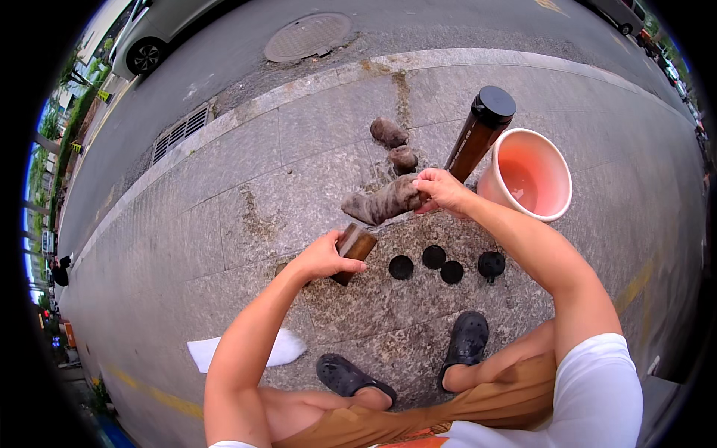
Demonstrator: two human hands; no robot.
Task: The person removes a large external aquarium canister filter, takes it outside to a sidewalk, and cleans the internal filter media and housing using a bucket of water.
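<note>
My left hand [330, 257] grips a brown wooden block [357, 245] from its left side, low over the wet paving. Between the fingers and thumb of my right hand [440, 191] is the right end of a long, mottled brown-grey lump [383, 200], perhaps a root or wet cloth; its exact kind is unclear. Two shorter brown lumps [389, 133] [404, 159] lie beyond it. Behind my right hand stands a dark brown cylinder with a black lid [476, 134], bearing writing. A pinkish bucket [566, 185] with liquid inside stands beside it.
Several black discs [401, 267] and a black round fitting [491, 264] lie before my feet. A white cloth [285, 347] lies at left. Beyond the kerb [313, 84] are a drain grate [180, 134], a manhole cover [308, 37] and a parked car [168, 22].
</note>
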